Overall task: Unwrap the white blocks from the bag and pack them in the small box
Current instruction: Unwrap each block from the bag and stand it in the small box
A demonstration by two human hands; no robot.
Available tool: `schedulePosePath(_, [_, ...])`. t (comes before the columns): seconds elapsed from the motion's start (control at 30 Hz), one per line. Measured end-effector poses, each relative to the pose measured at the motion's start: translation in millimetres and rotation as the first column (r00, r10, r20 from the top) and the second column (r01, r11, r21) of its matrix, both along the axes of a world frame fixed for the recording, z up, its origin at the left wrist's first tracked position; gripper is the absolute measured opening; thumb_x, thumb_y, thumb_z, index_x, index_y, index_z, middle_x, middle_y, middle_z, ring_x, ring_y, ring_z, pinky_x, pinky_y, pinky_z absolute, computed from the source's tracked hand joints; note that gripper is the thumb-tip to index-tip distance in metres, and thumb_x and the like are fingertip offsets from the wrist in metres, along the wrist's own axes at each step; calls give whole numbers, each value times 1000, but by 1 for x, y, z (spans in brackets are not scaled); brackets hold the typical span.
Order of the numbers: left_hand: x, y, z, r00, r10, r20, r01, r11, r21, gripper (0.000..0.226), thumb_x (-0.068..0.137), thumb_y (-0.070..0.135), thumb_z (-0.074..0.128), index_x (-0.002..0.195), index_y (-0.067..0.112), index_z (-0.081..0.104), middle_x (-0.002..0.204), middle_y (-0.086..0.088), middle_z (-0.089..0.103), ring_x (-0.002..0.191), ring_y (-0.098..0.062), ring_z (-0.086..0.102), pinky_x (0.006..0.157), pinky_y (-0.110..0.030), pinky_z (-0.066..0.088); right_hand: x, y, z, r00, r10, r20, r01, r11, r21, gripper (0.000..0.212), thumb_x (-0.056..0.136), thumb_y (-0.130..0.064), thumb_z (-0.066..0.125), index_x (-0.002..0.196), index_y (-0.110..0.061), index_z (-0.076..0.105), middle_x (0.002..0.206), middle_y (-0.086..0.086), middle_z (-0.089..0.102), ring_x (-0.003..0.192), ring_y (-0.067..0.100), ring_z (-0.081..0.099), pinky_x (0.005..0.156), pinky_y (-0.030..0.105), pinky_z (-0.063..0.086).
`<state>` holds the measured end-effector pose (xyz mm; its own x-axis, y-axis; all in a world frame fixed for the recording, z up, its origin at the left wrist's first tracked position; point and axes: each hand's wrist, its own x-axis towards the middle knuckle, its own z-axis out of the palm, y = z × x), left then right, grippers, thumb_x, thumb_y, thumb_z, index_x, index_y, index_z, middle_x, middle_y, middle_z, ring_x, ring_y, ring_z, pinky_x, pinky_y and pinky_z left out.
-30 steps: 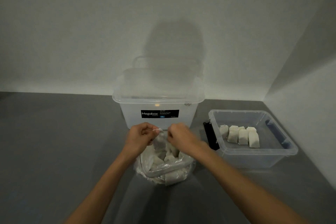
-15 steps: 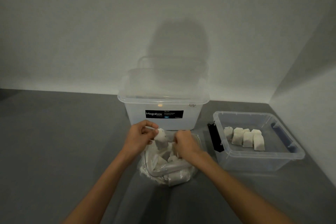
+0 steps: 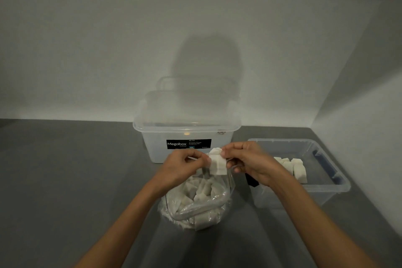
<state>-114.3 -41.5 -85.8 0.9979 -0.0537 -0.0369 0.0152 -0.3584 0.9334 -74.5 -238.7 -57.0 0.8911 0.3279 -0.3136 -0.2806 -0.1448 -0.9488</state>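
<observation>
Grip, left hand [image 3: 180,166]: fingers curled, pinching the left edge of one white block [image 3: 217,163] (wrapper hard to make out; perhaps clear film). The block hangs between the hands, long axis roughly vertical, above the open bag [image 3: 195,204]. The right hand [image 3: 250,160] pinches its upper right corner. Target, small box [image 3: 339,183]: to the right, nearer the right hand, row of blocks [image 3: 292,166] already inside.

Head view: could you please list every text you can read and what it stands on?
"Megabox": black label on the large clear box.
Smaller print on that label: too small to read.
White sticker on its rim: blurred, unreadable.
</observation>
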Motion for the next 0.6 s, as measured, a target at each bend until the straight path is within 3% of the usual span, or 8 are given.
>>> schedulePosePath(0.1, [4, -19, 12, 996, 45, 82, -43, 999, -21, 12, 82, 33, 70, 88, 22, 74, 85, 1, 74, 83, -21, 69, 80, -42, 57, -2, -11, 8, 994, -75, 77, 77, 997, -13, 11, 84, -1, 66, 95, -1, 71, 69, 6, 67, 53, 10, 60, 44, 18, 45])
schedulePosePath(0.2, [10, -37, 21, 996, -4, 94, 8, 999, -36, 13, 81, 29, 73, 88, 18, 73, 80, -4, 74, 72, -22, 68, 78, -36, 56, -2, -24, 15, 987, -104, 123, 108, 994, -27, 14, 85, -2, 66, 97, -1, 71, 70, 6, 67, 55, 10, 60, 46, 19, 45])
schedulePosePath(0.27, [16, -50, 26, 995, -37, 88, 39, 999, -25, 14, 79, 27, 75, 87, 17, 73, 75, -5, 73, 65, -14, 63, 72, -30, 51, 0, -36, 18, 986, -110, 124, 115, 993, -34, 15, 84, -4, 67, 97, -3, 72, 69, 4, 64, 55, 9, 55, 48, 20, 44])
schedulePosePath(0.4, [29, -79, 33, 991, -60, 122, 61, 998, 0, 10, 78, 20, 77, 82, 12, 73, 77, -10, 72, 65, -16, 62, 69, -31, 51, 6, -67, 26, 983, -120, 136, 126, 991, -38, 10, 86, -6, 66, 93, -8, 73, 59, 2, 55, 50, 10, 46, 47, 23, 42])
schedulePosePath(0.53, [40, -117, 37, 954, 12, 301, -55, 989, 136, 7, 77, 19, 76, 76, 14, 71, 73, -2, 70, 65, -11, 64, 62, -15, 47, 11, -94, 40, 986, -120, 113, 118, 993, 26, 26, 89, -24, 66, 95, 1, 69, 68, 9, 65, 57, 15, 59, 49, 22, 49])
schedulePosePath(0.6, [45, -138, 39, 919, -18, 394, -70, 976, 207, 5, 78, 17, 75, 78, 14, 71, 76, 0, 69, 69, -8, 63, 65, -17, 49, 16, -106, 42, 978, -124, 165, 131, 991, -28, 31, 85, -28, 70, 93, 2, 69, 75, 13, 70, 64, 16, 64, 53, 23, 52])
